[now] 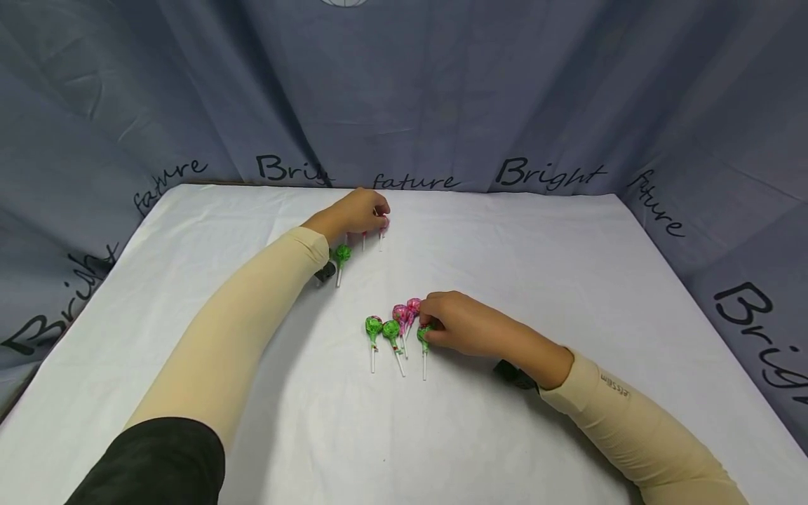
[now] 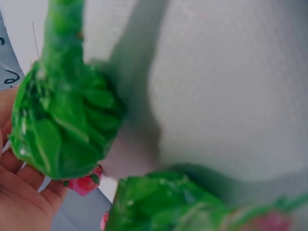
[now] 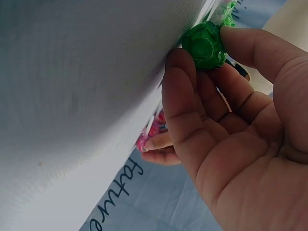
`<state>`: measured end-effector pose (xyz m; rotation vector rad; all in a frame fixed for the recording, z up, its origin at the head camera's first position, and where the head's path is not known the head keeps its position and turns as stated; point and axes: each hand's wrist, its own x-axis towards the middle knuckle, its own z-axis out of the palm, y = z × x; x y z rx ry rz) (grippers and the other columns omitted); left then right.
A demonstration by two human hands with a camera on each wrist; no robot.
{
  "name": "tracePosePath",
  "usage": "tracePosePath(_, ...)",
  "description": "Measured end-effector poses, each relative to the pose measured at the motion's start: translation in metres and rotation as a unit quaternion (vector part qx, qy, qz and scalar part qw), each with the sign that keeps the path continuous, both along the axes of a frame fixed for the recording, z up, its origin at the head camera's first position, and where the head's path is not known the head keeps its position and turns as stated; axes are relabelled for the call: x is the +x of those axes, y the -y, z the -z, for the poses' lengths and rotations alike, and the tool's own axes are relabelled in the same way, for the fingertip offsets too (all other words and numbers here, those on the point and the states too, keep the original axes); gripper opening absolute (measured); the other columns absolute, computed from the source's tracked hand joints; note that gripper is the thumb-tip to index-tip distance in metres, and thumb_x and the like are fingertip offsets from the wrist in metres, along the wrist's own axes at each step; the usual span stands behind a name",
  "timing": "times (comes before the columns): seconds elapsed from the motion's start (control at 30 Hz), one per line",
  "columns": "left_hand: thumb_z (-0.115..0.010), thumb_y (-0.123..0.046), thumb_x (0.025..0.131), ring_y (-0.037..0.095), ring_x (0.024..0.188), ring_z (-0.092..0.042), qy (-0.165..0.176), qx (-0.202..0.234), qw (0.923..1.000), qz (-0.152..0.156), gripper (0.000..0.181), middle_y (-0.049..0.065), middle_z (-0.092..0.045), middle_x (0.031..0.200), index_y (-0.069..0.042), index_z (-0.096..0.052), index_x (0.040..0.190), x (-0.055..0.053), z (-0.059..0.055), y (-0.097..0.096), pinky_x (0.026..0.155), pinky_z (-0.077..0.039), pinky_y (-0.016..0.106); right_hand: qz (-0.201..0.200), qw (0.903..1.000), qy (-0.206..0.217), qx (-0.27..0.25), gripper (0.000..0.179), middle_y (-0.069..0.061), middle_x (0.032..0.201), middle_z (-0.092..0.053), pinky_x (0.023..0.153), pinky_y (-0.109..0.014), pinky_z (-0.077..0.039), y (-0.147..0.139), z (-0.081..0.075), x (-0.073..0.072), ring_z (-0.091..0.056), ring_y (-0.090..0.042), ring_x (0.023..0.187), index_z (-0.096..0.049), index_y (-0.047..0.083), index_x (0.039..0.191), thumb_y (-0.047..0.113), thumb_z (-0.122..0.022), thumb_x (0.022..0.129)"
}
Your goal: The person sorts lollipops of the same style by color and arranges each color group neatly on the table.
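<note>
My right hand (image 1: 463,324) pinches the wrapped head of a green lollipop (image 1: 424,355) between thumb and fingers, its white stick pointing toward me. The right wrist view shows that green head (image 3: 204,45) close at the white cloth. Just left of it lie two more green lollipops (image 1: 374,327) and two pink lollipops (image 1: 400,313). Farther back, my left hand (image 1: 355,212) holds a pink lollipop (image 1: 384,224) at its fingertips. Beside the left wrist lies a green lollipop (image 1: 343,253), with another partly hidden behind the sleeve. Another pink lollipop (image 1: 364,238) shows below the left hand.
A white cloth (image 1: 505,266) covers the table. Grey-blue curtains (image 1: 404,91) with black lettering hang behind it and along both sides. Dark wrist cameras (image 1: 514,374) sit under the wrists, low over the cloth.
</note>
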<state>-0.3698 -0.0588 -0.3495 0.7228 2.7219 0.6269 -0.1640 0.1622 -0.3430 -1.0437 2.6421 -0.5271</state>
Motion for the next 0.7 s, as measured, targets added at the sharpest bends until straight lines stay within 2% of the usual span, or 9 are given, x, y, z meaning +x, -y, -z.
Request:
tracePosePath(0.13,-0.064,-0.020,0.098,0.020,0.077,-0.060,0.014,0.012,0.9998,-0.011,0.029,0.008,-0.064,0.114,-0.006,-0.065,0.124,0.003,-0.001,0.001,0.072,-0.049,0.032,-0.003,1.0000,0.000,-0.002,0.010,0.005,0.085,-0.055,0.069,-0.025,-0.045,0.000,0.000,0.000,-0.049,-0.010,0.076,-0.064,0.011,0.089,0.008,-0.075,0.088)
tracePosePath(0.2,-0.065,-0.021,0.098,0.019,0.075,-0.060,0.013,0.013,0.9997,-0.015,0.029,0.007,-0.063,0.114,-0.007,-0.065,0.124,0.005,-0.002,0.001,0.070,-0.048,0.031,-0.005,1.0000,-0.001,-0.001,0.011,0.005,0.085,-0.054,0.069,-0.025,-0.045,0.000,0.000,0.000,-0.048,-0.010,0.075,-0.064,0.011,0.089,0.009,-0.075,0.088)
tracePosePath(0.27,-0.065,-0.022,0.098,0.019,0.080,-0.059,0.011,0.010,0.9998,-0.014,0.030,0.008,-0.062,0.115,-0.007,-0.065,0.125,0.006,-0.003,0.001,0.073,-0.049,0.032,-0.005,1.0000,-0.001,0.000,0.010,0.005,0.085,-0.054,0.069,-0.025,-0.045,-0.001,0.000,0.000,-0.048,-0.010,0.076,-0.064,0.011,0.089,0.009,-0.074,0.088)
tracePosePath(0.43,-0.066,-0.021,0.097,0.023,0.111,-0.056,-0.018,0.019,0.9997,-0.002,0.034,0.010,-0.062,0.124,-0.006,-0.065,0.127,0.010,-0.010,0.007,0.098,-0.044,0.038,-0.002,1.0000,0.003,-0.001,0.010,0.005,0.085,-0.055,0.069,-0.025,-0.045,0.001,0.001,0.000,-0.049,-0.010,0.075,-0.065,0.011,0.090,0.009,-0.074,0.088)
tracePosePath(0.5,-0.066,-0.021,0.097,0.024,0.118,-0.054,-0.032,0.032,0.9989,0.007,0.034,0.011,-0.062,0.126,-0.005,-0.065,0.127,0.014,-0.015,0.009,0.104,-0.041,0.040,0.003,1.0000,0.008,-0.002,0.010,0.005,0.085,-0.055,0.068,-0.025,-0.045,0.001,0.001,0.001,-0.049,-0.010,0.075,-0.065,0.010,0.091,0.009,-0.075,0.088)
tracePosePath(0.6,-0.067,-0.020,0.096,0.024,0.118,-0.055,-0.049,0.052,0.9973,0.017,0.033,0.010,-0.063,0.123,-0.005,-0.066,0.125,0.024,-0.025,0.014,0.103,-0.041,0.040,0.011,0.9998,0.014,0.000,0.009,0.005,0.087,-0.056,0.069,-0.025,-0.046,0.001,0.001,0.002,-0.050,-0.010,0.075,-0.066,0.010,0.093,0.009,-0.075,0.089)
tracePosePath(0.7,-0.067,-0.020,0.096,0.022,0.113,-0.056,-0.048,0.080,0.9955,0.013,0.030,0.007,-0.064,0.116,-0.006,-0.068,0.122,0.041,-0.033,0.021,0.098,-0.045,0.039,0.014,0.9998,0.013,0.005,0.009,0.005,0.088,-0.057,0.069,-0.026,-0.046,0.001,0.000,0.001,-0.050,-0.011,0.075,-0.066,0.010,0.092,0.009,-0.074,0.089)
